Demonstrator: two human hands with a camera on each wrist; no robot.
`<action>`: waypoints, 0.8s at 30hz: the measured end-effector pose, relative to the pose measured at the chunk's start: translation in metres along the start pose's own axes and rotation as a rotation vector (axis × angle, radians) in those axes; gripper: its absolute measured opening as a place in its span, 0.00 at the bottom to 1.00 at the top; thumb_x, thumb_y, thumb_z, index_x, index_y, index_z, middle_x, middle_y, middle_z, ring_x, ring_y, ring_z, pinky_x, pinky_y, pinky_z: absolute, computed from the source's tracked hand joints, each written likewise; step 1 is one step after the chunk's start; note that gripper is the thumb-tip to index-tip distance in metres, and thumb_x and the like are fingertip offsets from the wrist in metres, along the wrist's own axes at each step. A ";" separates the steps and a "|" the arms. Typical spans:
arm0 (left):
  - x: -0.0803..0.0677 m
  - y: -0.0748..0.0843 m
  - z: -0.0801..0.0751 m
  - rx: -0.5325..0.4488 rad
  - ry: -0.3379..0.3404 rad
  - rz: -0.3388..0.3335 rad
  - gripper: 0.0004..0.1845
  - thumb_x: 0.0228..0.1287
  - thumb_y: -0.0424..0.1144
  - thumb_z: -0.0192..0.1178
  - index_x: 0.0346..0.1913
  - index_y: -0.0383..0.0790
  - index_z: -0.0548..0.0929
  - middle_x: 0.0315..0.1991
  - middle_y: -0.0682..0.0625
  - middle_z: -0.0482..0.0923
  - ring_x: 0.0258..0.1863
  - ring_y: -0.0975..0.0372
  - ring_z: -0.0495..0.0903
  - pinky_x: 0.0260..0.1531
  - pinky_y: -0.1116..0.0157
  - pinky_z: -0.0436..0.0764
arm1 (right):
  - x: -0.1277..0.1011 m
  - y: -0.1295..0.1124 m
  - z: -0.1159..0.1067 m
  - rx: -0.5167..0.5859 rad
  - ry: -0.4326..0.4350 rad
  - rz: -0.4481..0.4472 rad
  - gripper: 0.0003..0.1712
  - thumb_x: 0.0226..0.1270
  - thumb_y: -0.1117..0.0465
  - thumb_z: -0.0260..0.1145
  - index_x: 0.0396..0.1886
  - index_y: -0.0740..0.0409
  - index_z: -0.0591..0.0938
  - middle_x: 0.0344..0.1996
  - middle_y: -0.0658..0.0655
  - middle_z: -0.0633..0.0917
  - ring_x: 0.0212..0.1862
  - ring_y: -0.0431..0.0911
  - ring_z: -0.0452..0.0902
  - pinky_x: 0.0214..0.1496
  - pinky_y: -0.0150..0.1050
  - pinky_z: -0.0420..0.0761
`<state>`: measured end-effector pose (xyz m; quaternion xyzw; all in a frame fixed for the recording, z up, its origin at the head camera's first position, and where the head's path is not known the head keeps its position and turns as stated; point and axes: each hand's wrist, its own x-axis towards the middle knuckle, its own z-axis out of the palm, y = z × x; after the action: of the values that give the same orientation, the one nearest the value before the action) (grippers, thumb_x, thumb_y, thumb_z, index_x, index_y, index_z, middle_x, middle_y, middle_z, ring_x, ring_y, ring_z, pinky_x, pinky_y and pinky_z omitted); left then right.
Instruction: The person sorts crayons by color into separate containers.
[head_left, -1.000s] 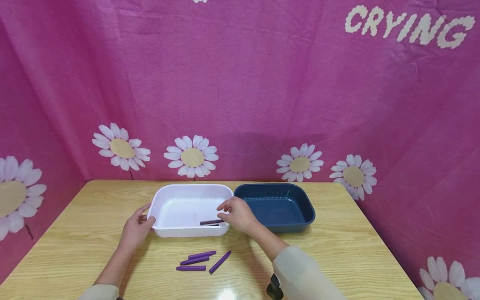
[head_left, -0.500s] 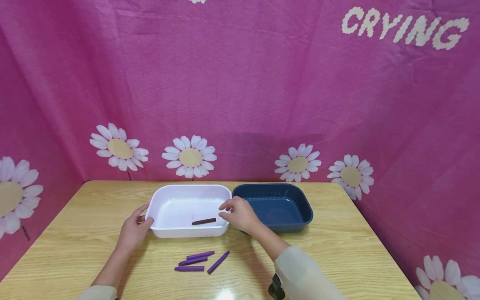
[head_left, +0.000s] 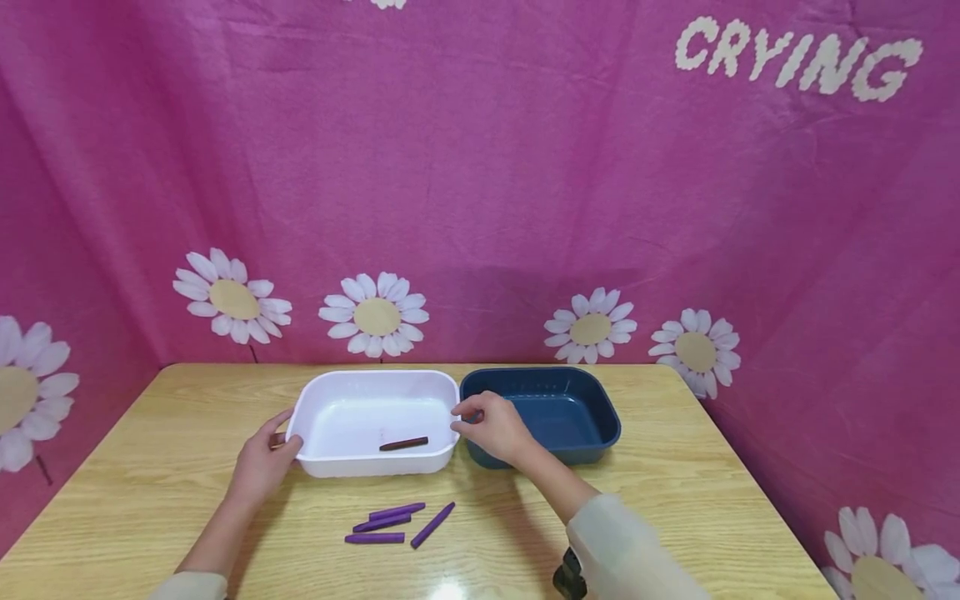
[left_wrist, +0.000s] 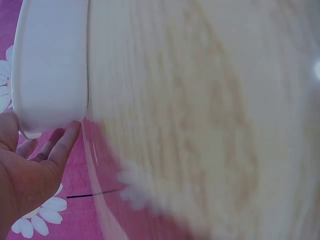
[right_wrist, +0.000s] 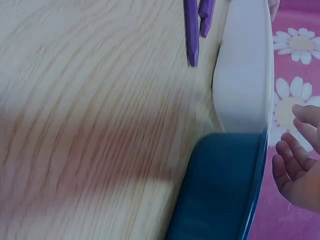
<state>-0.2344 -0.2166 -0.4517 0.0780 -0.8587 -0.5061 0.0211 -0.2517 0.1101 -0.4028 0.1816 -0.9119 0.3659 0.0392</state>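
1 word can be read: the cream, scalloped-edged lettering "CRYING" (head_left: 793, 61), 6 letters running across the upper right of the bright pink fabric backdrop (head_left: 465, 183) in the head view

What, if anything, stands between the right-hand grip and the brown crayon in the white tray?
Low down, the right wall of the white tray. The right-hand grip appears above rim height, so nothing visible blocks the brown crayon from above.

I have both the left arm (head_left: 221, 533) and right arm (head_left: 558, 479) reaching forward. The left hand (head_left: 260, 467) grips, thumb (head_left: 295, 444) apart from its fingers (left_wrist: 65, 145). The right hand (head_left: 497, 426) is loose, its fingers (right_wrist: 283, 173) softly bent.
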 end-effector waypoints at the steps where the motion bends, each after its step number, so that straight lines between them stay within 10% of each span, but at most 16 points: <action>1: 0.000 0.000 0.000 0.002 -0.006 0.001 0.30 0.65 0.35 0.49 0.69 0.32 0.59 0.54 0.26 0.72 0.43 0.52 0.80 0.36 0.68 0.83 | -0.001 0.002 -0.002 -0.002 0.003 0.007 0.12 0.57 0.59 0.68 0.40 0.58 0.86 0.33 0.58 0.82 0.33 0.42 0.73 0.31 0.31 0.74; 24: 0.001 0.000 -0.007 0.047 -0.036 0.022 0.31 0.67 0.42 0.53 0.68 0.30 0.59 0.56 0.25 0.70 0.48 0.46 0.78 0.37 0.65 0.83 | -0.028 0.050 -0.058 0.037 0.034 0.143 0.14 0.58 0.57 0.68 0.44 0.57 0.84 0.37 0.52 0.84 0.36 0.42 0.76 0.33 0.32 0.77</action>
<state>-0.2342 -0.2224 -0.4484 0.0599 -0.8713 -0.4870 0.0092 -0.2471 0.1915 -0.3991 0.1104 -0.9149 0.3875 0.0252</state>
